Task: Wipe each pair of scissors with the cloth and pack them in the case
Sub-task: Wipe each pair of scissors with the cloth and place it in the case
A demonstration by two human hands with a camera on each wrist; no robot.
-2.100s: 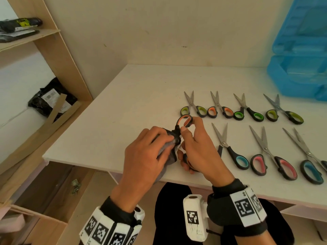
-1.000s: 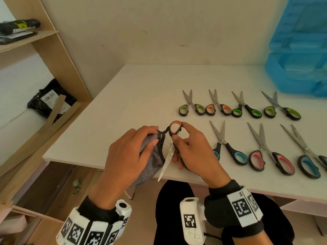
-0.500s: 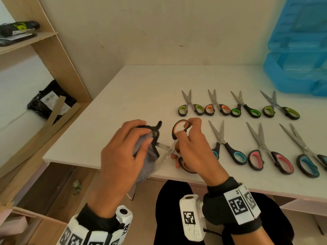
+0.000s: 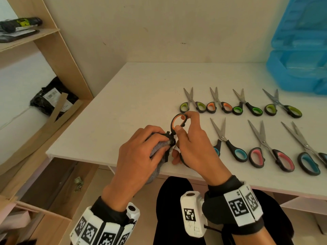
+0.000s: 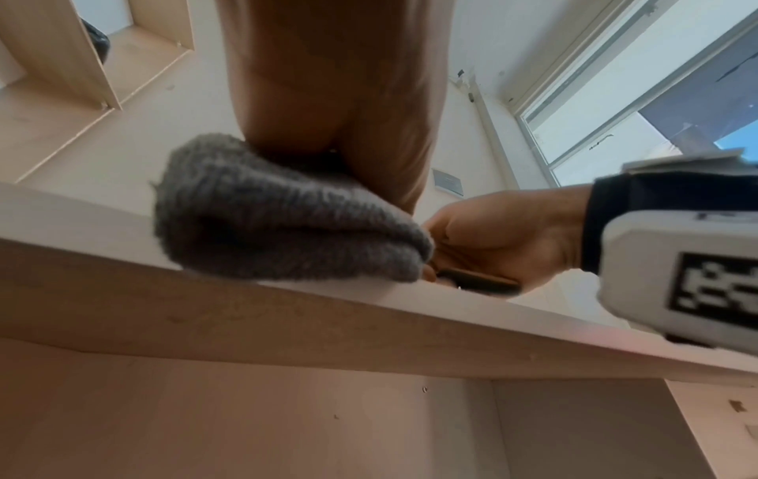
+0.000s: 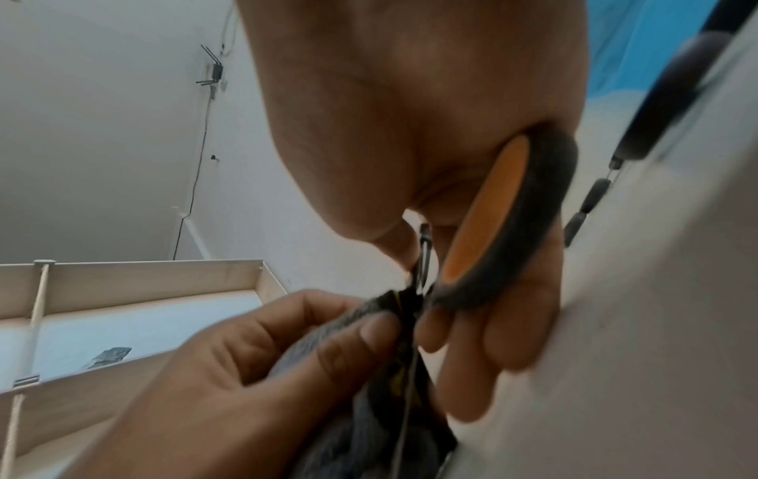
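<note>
At the table's front edge my right hand [image 4: 187, 138] grips a pair of orange-handled scissors [image 4: 177, 123] by both handle loops; the lower loop [image 6: 508, 220] lies in its curled fingers. My left hand [image 4: 141, 149] holds the grey cloth [image 4: 159, 147] wrapped over the blades close to the pivot, so the blades are mostly hidden. The cloth [image 5: 283, 214] bunches under the left palm in the left wrist view. The open blue case [image 4: 299, 50] stands at the table's far right.
Two rows of several scissors lie to the right on the white table [image 4: 141, 96], green and orange handles [image 4: 219, 106] behind, teal and pink handles [image 4: 272, 156] in front. A wooden shelf unit [image 4: 58, 64] stands at the left. My dark-trousered lap is below the edge.
The left hand with the cloth slid back up the blades to the pivot, after drawing out toward the tips. The blades, spread half a second ago, are covered again.
</note>
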